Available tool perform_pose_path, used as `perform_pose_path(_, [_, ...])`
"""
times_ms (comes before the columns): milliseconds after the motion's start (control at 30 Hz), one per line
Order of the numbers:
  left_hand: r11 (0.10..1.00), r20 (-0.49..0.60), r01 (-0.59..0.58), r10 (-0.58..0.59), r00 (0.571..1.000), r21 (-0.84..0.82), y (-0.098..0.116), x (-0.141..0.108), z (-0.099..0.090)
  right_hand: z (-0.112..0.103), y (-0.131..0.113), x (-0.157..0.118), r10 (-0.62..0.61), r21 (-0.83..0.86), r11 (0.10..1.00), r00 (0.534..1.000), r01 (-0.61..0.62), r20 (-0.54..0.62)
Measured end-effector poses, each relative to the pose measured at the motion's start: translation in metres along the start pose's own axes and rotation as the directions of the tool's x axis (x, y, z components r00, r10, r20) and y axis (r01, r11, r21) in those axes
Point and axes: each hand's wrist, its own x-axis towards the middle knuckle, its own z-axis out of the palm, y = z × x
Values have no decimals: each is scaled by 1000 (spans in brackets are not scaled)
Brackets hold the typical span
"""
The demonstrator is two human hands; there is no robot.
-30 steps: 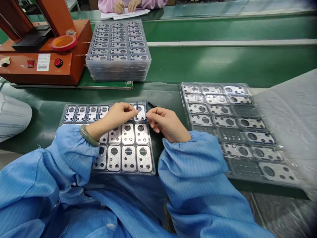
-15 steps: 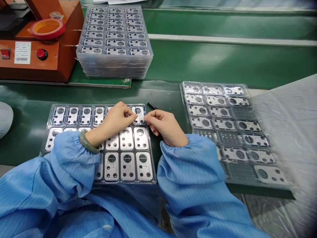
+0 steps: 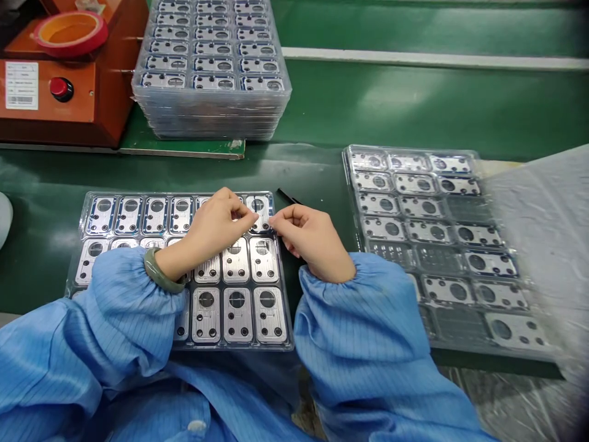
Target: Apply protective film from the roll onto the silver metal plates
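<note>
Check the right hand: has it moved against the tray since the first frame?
No, not clearly. Against the clear plastic tray, the right hand sits about where it was, its fingers still at the top-right metal plate. Only the view shifted.

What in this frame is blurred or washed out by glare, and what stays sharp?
In the head view, the plastic sheet at the right edge is smeared with blur, the green belt shows pale glare, and the left hand, right hand and near tray stay fairly sharp.
</note>
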Motion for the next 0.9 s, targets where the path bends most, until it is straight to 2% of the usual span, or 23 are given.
perform_pose_path(900, [1000, -11, -10, 10, 1000, 24, 0, 0, 1, 2, 1, 0, -41, -93, 995, 999, 38, -30])
